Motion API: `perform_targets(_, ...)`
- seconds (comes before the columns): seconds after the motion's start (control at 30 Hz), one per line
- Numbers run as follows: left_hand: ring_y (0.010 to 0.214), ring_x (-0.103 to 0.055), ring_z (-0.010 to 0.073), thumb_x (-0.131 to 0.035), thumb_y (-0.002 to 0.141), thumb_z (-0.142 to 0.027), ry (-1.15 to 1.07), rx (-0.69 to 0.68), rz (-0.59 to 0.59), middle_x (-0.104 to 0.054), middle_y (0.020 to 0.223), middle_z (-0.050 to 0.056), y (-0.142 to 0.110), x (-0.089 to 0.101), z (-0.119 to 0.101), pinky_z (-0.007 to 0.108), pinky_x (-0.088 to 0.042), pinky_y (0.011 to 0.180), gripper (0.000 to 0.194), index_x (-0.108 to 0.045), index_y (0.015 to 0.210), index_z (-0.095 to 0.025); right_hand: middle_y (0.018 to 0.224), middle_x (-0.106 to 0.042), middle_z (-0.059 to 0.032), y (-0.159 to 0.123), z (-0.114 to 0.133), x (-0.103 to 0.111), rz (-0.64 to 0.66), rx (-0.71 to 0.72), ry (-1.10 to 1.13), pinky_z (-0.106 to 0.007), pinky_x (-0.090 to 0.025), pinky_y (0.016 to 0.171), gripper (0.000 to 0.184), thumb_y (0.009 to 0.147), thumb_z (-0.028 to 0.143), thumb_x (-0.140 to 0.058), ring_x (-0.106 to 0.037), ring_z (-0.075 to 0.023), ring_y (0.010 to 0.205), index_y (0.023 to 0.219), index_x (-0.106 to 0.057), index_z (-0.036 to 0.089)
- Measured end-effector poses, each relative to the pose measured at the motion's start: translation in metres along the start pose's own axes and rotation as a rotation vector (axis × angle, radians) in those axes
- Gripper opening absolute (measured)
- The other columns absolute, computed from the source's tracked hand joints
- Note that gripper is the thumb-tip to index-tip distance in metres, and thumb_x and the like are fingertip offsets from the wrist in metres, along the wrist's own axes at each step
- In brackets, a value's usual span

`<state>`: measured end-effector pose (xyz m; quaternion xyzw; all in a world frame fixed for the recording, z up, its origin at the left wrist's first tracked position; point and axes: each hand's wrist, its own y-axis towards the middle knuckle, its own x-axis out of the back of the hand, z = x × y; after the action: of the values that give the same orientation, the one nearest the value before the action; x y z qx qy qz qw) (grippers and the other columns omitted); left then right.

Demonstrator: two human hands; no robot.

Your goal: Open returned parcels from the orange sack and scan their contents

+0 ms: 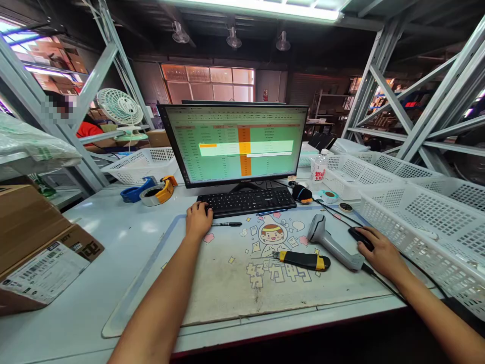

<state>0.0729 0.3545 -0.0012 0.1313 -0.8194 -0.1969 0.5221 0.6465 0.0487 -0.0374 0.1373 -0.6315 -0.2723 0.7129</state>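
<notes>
My right hand (382,262) is cupping a black computer mouse (359,237) at 1 o'clock from my wrist, fingers closing around it, its long axis running from 10 to 4 o'clock. My left hand (197,221) is resting at the keyboard's left end, fingers relaxed, touching the black keyboard (246,203) without grasping it. A grey barcode scanner (333,245) is lying just beside my right hand at 9 o'clock, much nearer it than my left, and a yellow-and-black utility knife (302,260) is lying beyond it.

Black keyboard (246,203), black mouse (359,236)
</notes>
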Motion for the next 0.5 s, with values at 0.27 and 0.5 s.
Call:
perform_targets(0.27, 0.138, -0.049, 0.0413, -0.047, 0.101, -0.034, -0.013, 0.001, 0.009, -0.057, 0.15, 0.018, 0.0, 0.001, -0.001, 0.056, -0.046, 0.114, 0.042, -0.067, 0.133, -0.015, 0.141, -0.065, -0.0127, 0.001, 0.002, 0.0, -0.022, 0.015, 0.014, -0.054, -0.054, 0.113, 0.049, 0.101, 0.043, -0.048, -0.066, -0.0339, 0.125, 0.139, -0.069, 0.02)
perform_targets(0.5, 0.14, -0.048, 0.0397, -0.046, 0.102, -0.031, -0.026, 0.016, 0.028, -0.056, 0.15, 0.02, -0.004, 0.009, -0.01, 0.057, -0.044, 0.117, 0.04, -0.066, 0.132, -0.015, 0.139, -0.066, -0.0125, -0.001, 0.002, 0.005, 0.009, 0.057, 0.107, -0.056, -0.056, 0.109, 0.047, 0.098, 0.048, -0.05, -0.069, -0.0376, 0.122, 0.136, -0.069, 0.029)
